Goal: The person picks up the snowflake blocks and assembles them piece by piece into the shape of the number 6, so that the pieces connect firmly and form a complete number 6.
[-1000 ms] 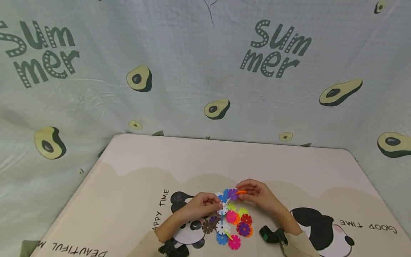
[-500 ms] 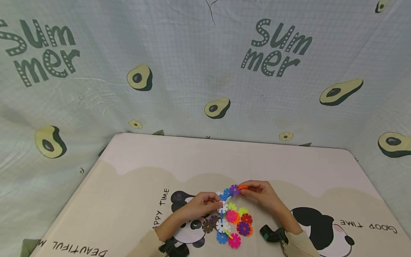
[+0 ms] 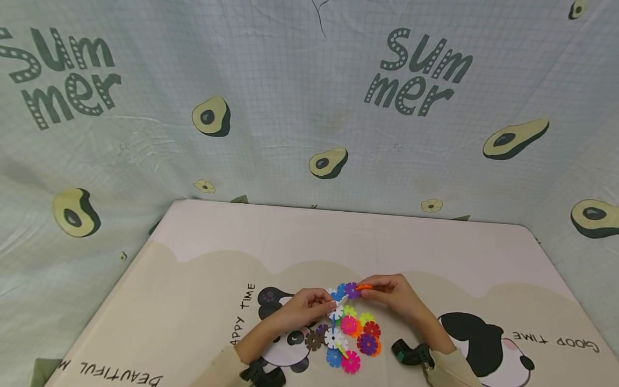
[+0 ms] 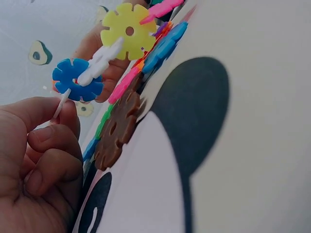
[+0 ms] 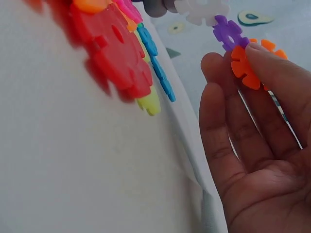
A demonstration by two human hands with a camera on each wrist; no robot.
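Note:
Small notched interlocking discs in many colours are gathered near the table's front. My left hand (image 3: pixel 304 310) pinches a thin white disc (image 4: pixel 61 104) by its edge between thumb and index finger; it joins a blue disc (image 4: pixel 77 90) in the left wrist view. A lighter white disc (image 4: pixel 100 62) and a yellow disc (image 4: pixel 129 26) appear beyond the blue one. Across from it, my right hand (image 3: pixel 393 293) pinches an orange disc (image 5: pixel 247 68) between thumb and fingers. A purple disc (image 5: pixel 227 33) meets the orange one, and a whitish disc (image 5: pixel 201 10) adjoins the purple.
Several other discs lie in a cluster below the hands, among them a red disc (image 3: pixel 371 329), a pink disc (image 3: pixel 351 362) and a brown disc (image 3: pixel 312 340). The table (image 3: pixel 217 226) has a printed panda cover, and a patterned cloth (image 3: pixel 271 97) hangs behind it.
My right hand first shifted up and away with the orange and purple discs, then came back slightly lower and nearer the left hand. The left hand has stayed nearly still.

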